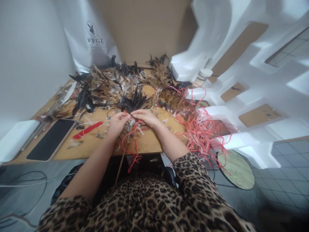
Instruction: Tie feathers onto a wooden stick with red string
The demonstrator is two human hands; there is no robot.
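My left hand (118,123) and my right hand (145,117) meet over the table's front part, fingers pinched together. Between them is a bundle of dark feathers (134,102), tips pointing away from me and pale fluffy ends toward me. Red string (136,145) runs from my fingertips and hangs in loops past the table edge. Both hands appear closed on the string at the base of the feathers; exactly which finger grips which strand is too small to tell. A thin stick (120,165) slants down below my hands toward my lap.
Piles of brown and black feathers (103,80) cover the table's back. A phone (51,138) and red strands (87,130) lie left. Tangled pink-red string (199,130) spills over the right side, beside white foam packing (227,141) and a white-lidded jar (204,74).
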